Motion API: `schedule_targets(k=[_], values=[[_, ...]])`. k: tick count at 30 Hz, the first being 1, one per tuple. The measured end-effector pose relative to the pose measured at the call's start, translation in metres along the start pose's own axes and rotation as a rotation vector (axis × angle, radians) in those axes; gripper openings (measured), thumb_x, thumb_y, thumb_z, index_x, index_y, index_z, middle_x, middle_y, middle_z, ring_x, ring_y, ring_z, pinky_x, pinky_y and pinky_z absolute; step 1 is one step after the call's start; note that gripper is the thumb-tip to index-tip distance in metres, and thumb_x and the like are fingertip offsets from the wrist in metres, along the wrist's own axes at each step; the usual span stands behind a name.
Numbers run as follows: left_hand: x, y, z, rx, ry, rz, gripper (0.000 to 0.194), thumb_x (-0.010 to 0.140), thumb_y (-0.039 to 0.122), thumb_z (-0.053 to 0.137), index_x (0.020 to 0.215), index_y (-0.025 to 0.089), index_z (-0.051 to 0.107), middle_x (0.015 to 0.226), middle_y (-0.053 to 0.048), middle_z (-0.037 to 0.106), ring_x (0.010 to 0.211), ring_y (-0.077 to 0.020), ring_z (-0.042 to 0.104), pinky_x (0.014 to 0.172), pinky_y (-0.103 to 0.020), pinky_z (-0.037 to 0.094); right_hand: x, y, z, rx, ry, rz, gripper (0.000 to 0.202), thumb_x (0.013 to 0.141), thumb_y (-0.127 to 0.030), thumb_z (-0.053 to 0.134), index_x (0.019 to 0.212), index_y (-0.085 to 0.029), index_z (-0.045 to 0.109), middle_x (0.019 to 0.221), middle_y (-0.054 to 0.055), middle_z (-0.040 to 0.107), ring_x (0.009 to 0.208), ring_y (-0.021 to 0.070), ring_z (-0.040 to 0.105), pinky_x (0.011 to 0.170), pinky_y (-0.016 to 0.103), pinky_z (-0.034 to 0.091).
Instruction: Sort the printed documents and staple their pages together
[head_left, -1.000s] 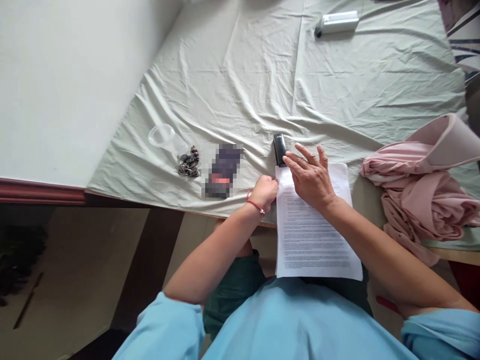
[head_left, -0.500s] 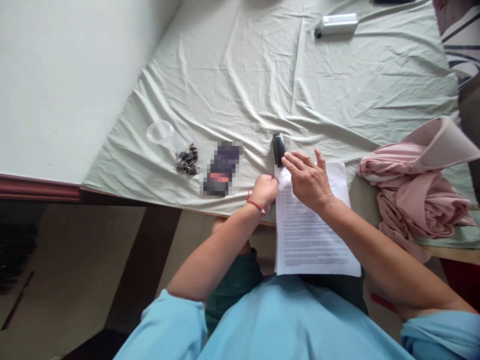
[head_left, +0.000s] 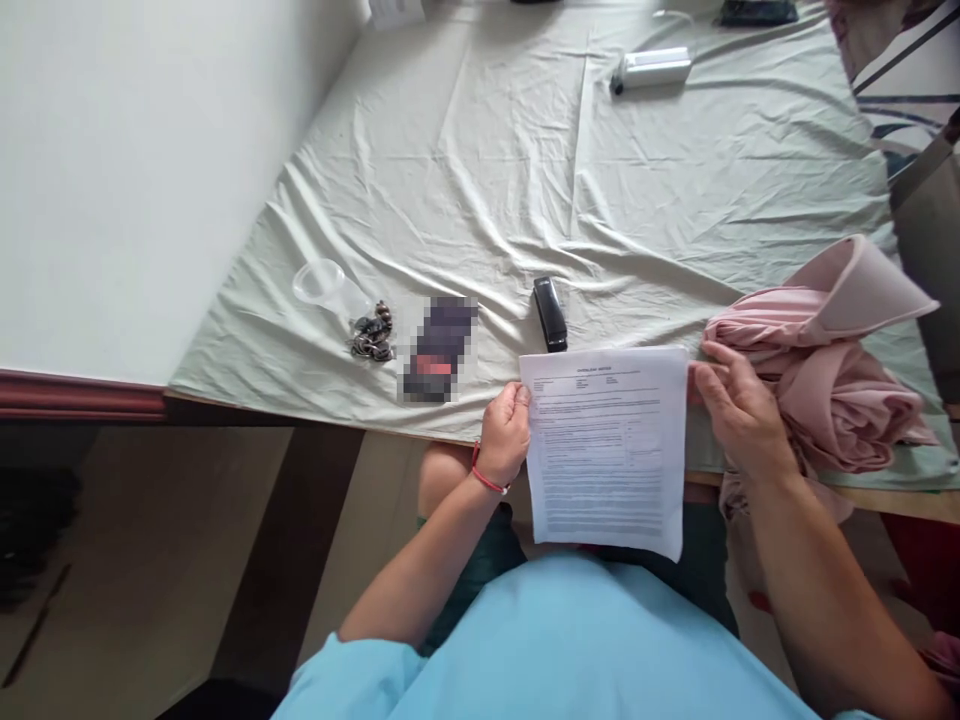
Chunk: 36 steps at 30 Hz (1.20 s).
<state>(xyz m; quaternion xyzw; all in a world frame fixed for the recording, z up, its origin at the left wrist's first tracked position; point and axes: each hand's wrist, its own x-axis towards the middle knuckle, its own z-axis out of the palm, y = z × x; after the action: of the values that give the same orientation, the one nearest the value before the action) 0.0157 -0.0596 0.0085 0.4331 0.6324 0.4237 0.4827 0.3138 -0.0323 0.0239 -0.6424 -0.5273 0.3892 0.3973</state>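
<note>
A printed white paper sheet (head_left: pixel 604 448) hangs over the near edge of the cloth-covered table (head_left: pixel 525 170), lifted at its top. My left hand (head_left: pixel 505 434) pinches the sheet's upper left edge. My right hand (head_left: pixel 739 410) grips its upper right edge, fingers curled round it. A small black stapler (head_left: pixel 550 313) lies on the cloth just beyond the sheet's top left corner, touched by neither hand.
A pile of pink cloth (head_left: pixel 825 370) sits right beside my right hand. On the left lie a blurred dark object (head_left: pixel 439 347), a bunch of keys (head_left: pixel 370 332) and a clear plastic cup (head_left: pixel 321 282). A white cylinder (head_left: pixel 651 68) rests far back.
My right hand left the top of the sheet near the stapler and moved to the sheet's right edge. The sheet is now held by both hands and sits squarer.
</note>
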Motion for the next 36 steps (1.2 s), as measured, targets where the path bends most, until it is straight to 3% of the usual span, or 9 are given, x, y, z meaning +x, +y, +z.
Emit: schedule_targets(k=[2,4,8,13,17,21,30,36], values=[[-0.005,-0.003,-0.001,0.017,0.052,0.015,0.030,0.104,0.045,0.050,0.093,0.020,0.062,0.083,-0.002,0.065,0.076,-0.0171,0.056,0.072,-0.026,0.041,-0.017,0.007,0.000,0.177,-0.051,0.163,0.063,0.092,-0.068,0.065,0.143,-0.031,0.059,0.108,0.008,0.079,0.091,0.0265,0.078,0.077,0.043,0.066],[-0.007,-0.004,-0.001,0.071,0.101,0.035,0.029,0.104,0.044,0.050,0.092,0.020,0.062,0.082,-0.003,0.066,0.076,-0.0172,0.057,0.073,-0.026,0.041,-0.031,0.009,0.002,0.242,-0.105,0.218,0.057,0.089,-0.067,0.070,0.133,-0.030,0.067,0.103,0.007,0.080,0.087,0.0268,0.078,0.074,0.042,0.066],[-0.003,-0.005,0.002,0.099,0.111,0.044,0.028,0.105,0.042,0.049,0.093,0.020,0.062,0.082,-0.003,0.066,0.075,-0.0167,0.057,0.070,-0.026,0.042,-0.046,0.009,0.004,0.164,-0.165,0.140,0.038,0.091,-0.059,0.072,0.113,-0.029,0.077,0.098,0.004,0.080,0.087,0.0245,0.075,0.077,0.038,0.064],[0.003,-0.011,0.002,-0.041,0.093,0.022,0.033,0.102,0.051,0.051,0.094,0.021,0.062,0.086,-0.002,0.066,0.079,-0.0164,0.057,0.073,-0.025,0.044,-0.039,0.014,0.010,0.003,-0.099,0.065,0.039,0.090,-0.063,0.069,0.089,-0.025,0.075,0.074,0.002,0.070,0.063,0.0197,0.062,0.054,0.030,0.050],[-0.003,-0.008,-0.001,0.023,0.088,0.069,0.035,0.103,0.051,0.050,0.094,0.021,0.063,0.082,-0.001,0.061,0.075,-0.0153,0.052,0.071,-0.025,0.041,-0.029,0.016,0.022,0.005,0.059,0.040,0.045,0.090,-0.069,0.064,0.085,-0.024,0.071,0.070,0.003,0.065,0.061,0.0194,0.057,0.053,0.031,0.046],[-0.007,-0.005,-0.002,0.035,0.020,0.093,0.035,0.106,0.049,0.046,0.090,0.021,0.060,0.078,0.000,0.057,0.071,-0.0150,0.048,0.069,-0.025,0.040,-0.025,0.017,0.030,-0.021,0.153,-0.011,0.041,0.094,-0.062,0.062,0.085,-0.023,0.069,0.071,0.001,0.063,0.065,0.0176,0.054,0.061,0.031,0.044],[-0.007,-0.002,0.001,0.075,-0.015,0.118,0.033,0.106,0.046,0.048,0.090,0.020,0.060,0.078,0.000,0.057,0.071,-0.0146,0.050,0.068,-0.025,0.040,-0.026,0.019,0.032,-0.021,0.177,0.047,0.041,0.096,-0.061,0.057,0.085,-0.022,0.066,0.072,0.001,0.062,0.065,0.0164,0.053,0.061,0.029,0.045],[-0.005,-0.011,-0.001,-0.051,-0.020,0.124,0.042,0.103,0.058,0.053,0.088,0.019,0.061,0.076,0.000,0.055,0.068,-0.0133,0.046,0.064,-0.024,0.039,-0.024,0.025,0.034,0.085,0.173,-0.031,0.038,0.095,-0.059,0.064,0.084,-0.022,0.068,0.068,-0.001,0.059,0.061,0.0144,0.049,0.057,0.026,0.040]])
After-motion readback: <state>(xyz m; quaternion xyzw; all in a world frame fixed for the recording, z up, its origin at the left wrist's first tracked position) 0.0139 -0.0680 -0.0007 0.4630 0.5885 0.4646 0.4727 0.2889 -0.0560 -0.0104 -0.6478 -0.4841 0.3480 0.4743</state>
